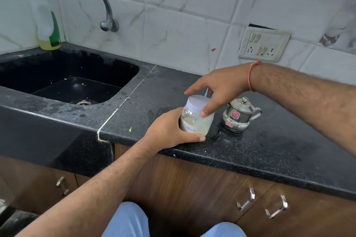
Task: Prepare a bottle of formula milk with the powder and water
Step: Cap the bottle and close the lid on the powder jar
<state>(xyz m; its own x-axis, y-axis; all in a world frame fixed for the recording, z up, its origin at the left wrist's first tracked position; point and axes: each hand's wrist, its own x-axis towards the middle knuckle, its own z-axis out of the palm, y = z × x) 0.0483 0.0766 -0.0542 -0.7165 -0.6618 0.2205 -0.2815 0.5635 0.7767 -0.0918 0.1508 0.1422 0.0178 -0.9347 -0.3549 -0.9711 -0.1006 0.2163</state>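
A clear plastic jar of formula powder (198, 121), labelled "Formula" and closed with a white lid (197, 102), stands near the front edge of the black counter (269, 146). My left hand (169, 131) grips the jar's body from the left. Above the lid, my right hand (217, 90) has its thumb on the lid's right rim and its fingers spread over the top. A teal object (209, 92), mostly hidden, shows just behind the right hand. To the jar's right sits a small steel lidded pot (239, 115) with a handle.
A black sink (63, 81) lies at the left under a wall tap (104, 5). A dish-soap bottle (48, 23) stands in the back left corner. A switch and socket plate (264, 44) is on the tiled wall. Drawers with metal handles (248, 200) run below the counter.
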